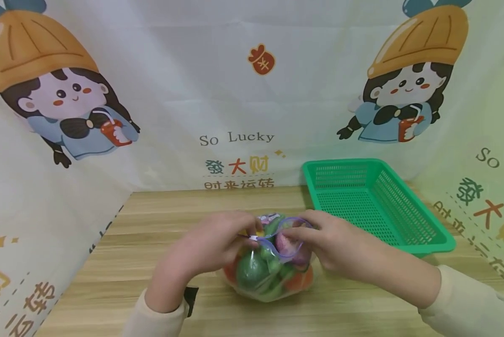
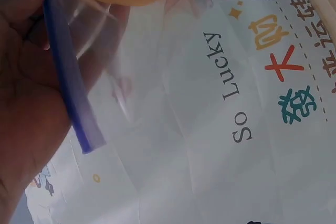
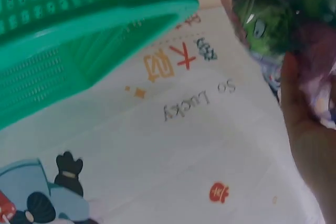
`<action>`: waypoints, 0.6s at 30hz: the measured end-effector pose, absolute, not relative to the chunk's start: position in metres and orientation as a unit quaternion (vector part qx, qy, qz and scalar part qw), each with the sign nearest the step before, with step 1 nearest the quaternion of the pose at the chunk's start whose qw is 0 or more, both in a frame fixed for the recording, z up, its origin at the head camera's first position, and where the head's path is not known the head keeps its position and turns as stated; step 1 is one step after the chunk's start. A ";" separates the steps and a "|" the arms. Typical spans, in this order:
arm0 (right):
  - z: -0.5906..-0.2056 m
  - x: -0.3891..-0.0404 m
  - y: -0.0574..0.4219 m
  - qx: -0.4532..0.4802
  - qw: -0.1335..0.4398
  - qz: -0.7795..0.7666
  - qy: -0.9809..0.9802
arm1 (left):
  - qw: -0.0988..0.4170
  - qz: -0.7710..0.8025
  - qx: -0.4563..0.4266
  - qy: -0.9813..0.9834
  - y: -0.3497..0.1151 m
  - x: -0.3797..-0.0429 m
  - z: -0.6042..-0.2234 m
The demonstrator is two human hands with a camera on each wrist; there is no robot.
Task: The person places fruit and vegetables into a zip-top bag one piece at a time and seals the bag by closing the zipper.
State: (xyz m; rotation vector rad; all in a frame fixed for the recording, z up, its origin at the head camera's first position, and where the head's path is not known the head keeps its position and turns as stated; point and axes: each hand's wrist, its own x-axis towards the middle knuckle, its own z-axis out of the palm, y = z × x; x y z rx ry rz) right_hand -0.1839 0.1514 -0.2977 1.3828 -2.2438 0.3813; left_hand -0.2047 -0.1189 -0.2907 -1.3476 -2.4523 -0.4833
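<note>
A clear slider zip bag point(image 1: 262, 291) stands on the wooden table, filled with toy produce. Through the plastic show a dark green round piece point(image 1: 252, 269), a purple piece point(image 1: 287, 244), orange-red pieces and green ones. Its purple zip strip point(image 1: 286, 256) gapes in a loop at the top. My left hand point(image 1: 220, 241) pinches the strip's left end, by a small white slider point(image 1: 253, 238). Thumb and fingers of my right hand point(image 1: 332, 241) grip the bag's rim on the right. Up close in the left wrist view, the zip strip point(image 2: 71, 87) runs along my palm.
A green perforated plastic basket point(image 1: 439, 234) sits at the back right of the table point(image 1: 163, 210), just beyond my right forearm. A white printed cloth point(image 1: 171, 93) hangs behind and along both sides.
</note>
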 end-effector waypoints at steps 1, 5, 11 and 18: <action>-0.296 -0.184 0.153 0.506 0.222 0.134 -0.822 | 0.155 -0.176 -0.471 -0.850 -0.118 -0.206 -0.292; -0.281 -0.185 0.155 0.495 0.113 0.127 -0.852 | 0.193 -0.185 -0.485 -0.833 -0.114 -0.208 -0.294; -0.262 -0.186 0.147 0.461 -0.029 0.087 -0.883 | 0.234 -0.212 -0.513 -0.798 -0.109 -0.212 -0.295; -0.247 -0.192 0.141 0.460 -0.103 0.060 -0.880 | 0.229 -0.233 -0.514 -0.793 -0.112 -0.215 -0.295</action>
